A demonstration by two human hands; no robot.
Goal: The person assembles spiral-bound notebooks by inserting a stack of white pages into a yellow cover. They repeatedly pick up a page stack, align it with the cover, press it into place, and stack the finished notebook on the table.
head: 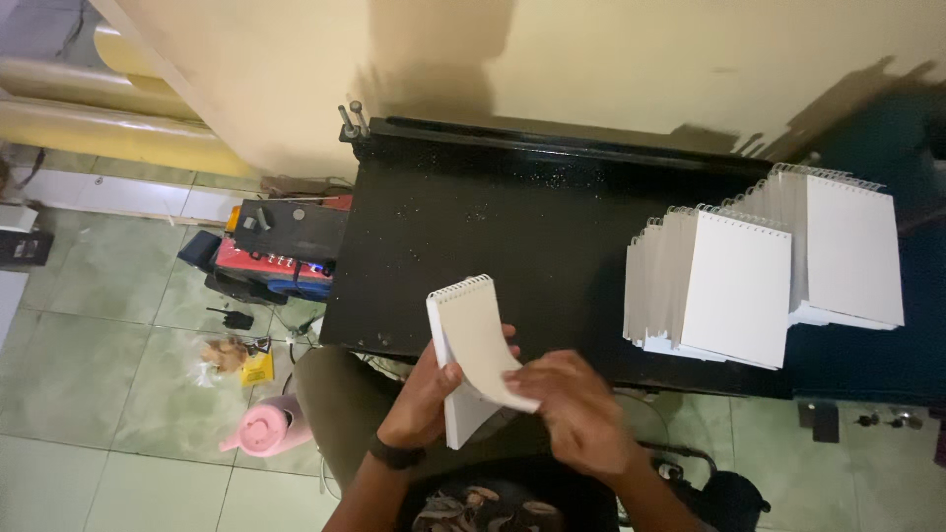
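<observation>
1. Far left on the tiled floor (118, 394) I see a pink jug (264, 427) lying near the bottom edge, with a small yellow item and a crumpled clear bag just beyond it.
2. Beyond those, a red and black toolbox (281, 246) sits on the floor against the left edge of the surface (512, 227), which is black and flecked with pale specks.
3. My left hand (424, 394), a dark band on its wrist, grips the notepad (473, 360) from the left side, thumb across the front of the white page block.
4. The notepad has a wire spiral along its top edge and is held in the air just over the near edge of the surface, in front of my lap, tilted with its top pointing away.
5. My right hand (576, 409) is blurred; its fingers close on the lower right corner of the tan cover, which curls up away from the pages.
6. Right of centre, a row of white spiral notepads (729, 291) stands on the surface.
7. Just beyond and to the right, a second row (847, 251) leans beside the first, near the surface's right end.
</observation>
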